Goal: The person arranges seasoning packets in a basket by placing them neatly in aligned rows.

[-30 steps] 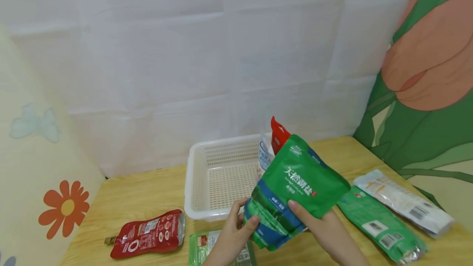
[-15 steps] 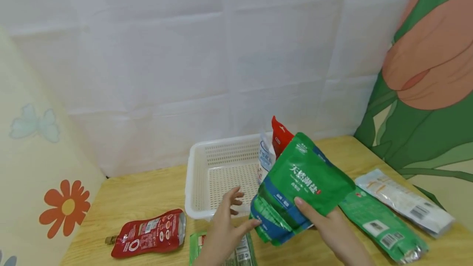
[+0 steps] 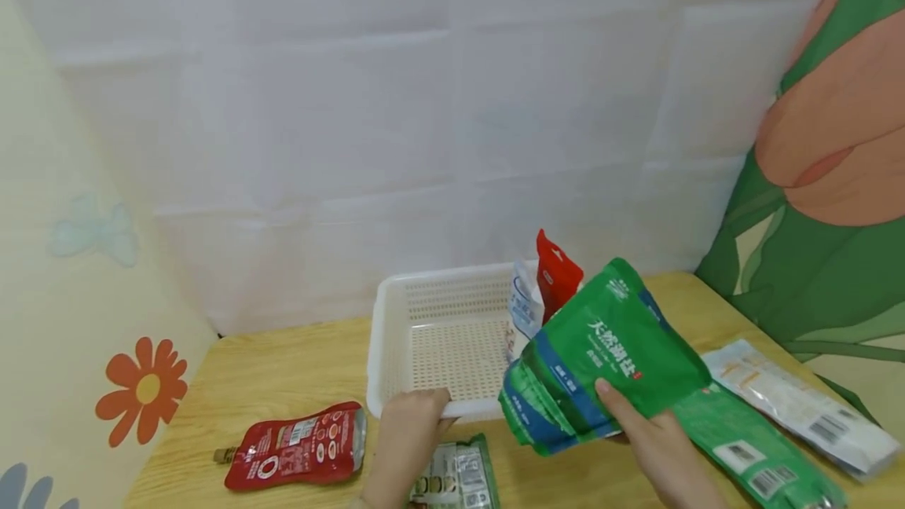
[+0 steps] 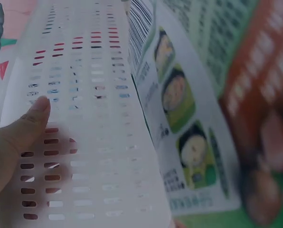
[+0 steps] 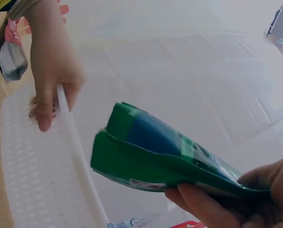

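My left hand (image 3: 413, 426) grips the near rim of a white slotted plastic basket (image 3: 378, 336), its thumb (image 4: 37, 111) lying on the outer wall. In the right wrist view the same left hand (image 5: 56, 71) straddles the rim. My right hand (image 3: 654, 434) holds a green and blue bag of salt (image 3: 601, 352) tilted in the air, thumb on the front and fingers beneath. From the head view, the salt bag overlaps the basket's right end. Inside that end stand a white and blue bag (image 3: 525, 305) and a red bag (image 3: 556, 273).
A red spouted pouch (image 3: 297, 446) lies on the wooden table (image 3: 283, 360) to the left. Just before the basket is a green and white packet (image 3: 459, 477). On the right lie a long green bag (image 3: 749, 446) and a white bag (image 3: 806, 407). A white sheet hangs behind.
My left hand has let go of the salt bag and moved onto the basket's near rim. The right hand keeps the salt bag and has shifted slightly right. The head view has turned a little left.
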The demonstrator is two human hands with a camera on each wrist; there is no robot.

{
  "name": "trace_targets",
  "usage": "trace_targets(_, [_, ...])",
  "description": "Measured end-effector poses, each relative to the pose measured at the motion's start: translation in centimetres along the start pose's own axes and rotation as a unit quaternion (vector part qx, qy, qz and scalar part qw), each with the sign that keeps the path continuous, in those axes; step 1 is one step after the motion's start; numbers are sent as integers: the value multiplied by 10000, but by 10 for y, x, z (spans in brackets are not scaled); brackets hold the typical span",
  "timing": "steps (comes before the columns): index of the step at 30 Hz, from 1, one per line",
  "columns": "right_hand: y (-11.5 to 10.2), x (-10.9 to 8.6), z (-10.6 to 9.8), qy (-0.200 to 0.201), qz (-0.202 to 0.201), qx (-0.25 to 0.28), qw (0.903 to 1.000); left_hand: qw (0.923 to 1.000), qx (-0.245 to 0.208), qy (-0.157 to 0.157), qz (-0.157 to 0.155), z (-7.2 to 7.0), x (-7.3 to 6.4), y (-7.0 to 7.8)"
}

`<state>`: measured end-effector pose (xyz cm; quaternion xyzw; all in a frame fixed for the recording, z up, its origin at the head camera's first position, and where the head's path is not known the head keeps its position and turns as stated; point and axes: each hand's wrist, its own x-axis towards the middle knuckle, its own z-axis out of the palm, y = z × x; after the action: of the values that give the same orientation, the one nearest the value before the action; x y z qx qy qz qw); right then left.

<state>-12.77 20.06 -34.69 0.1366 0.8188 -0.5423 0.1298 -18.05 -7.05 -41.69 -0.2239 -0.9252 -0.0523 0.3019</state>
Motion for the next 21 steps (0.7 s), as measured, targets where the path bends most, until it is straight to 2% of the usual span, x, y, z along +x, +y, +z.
trace_targets(4, [-1,-1,9,108,-12,339,9994,9999,3,136,-62,2,1,2])
trace_targets(7, [-5,1,21,139,-756,780,9940,9999,-30,89,-110,1,2,2])
trace_targets(9, [-9,2,29,323,-1125,710,9906,9999,-28,13,-146,0,2,2])
trace_targets(14, [-23,10,42,723,-2111,366,9741,9997,-38,-97,-203,0,1,1])
trace_targets(17, [-32,18,47,646,-2334,121,9702,9998,-30,-41,-179,2,1,0])
trace_targets(21, [-40,28,53,691,-2329,-275,9697,9999,-37,29,-126,4,1,2])
